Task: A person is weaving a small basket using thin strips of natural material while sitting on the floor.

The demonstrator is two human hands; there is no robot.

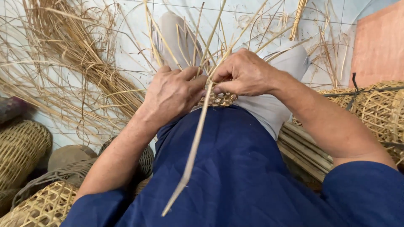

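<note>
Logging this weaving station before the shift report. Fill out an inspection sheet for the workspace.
Surface: pale tiled floor, strewn with loose strips.
Job's things: small woven piece on the lap, thin strips fanning up from it; one long strip trails toward the camera.
Clutter: big bundle of strips at left; stacked split canes at right.
Hands: left hand and right hand both pinch strips at the woven piece.
Cables: nothing seen.
Surroundings: finished open-weave baskets right, more baskets left, a reddish board top right.

two hands, one woven start, four finished baskets.
</note>
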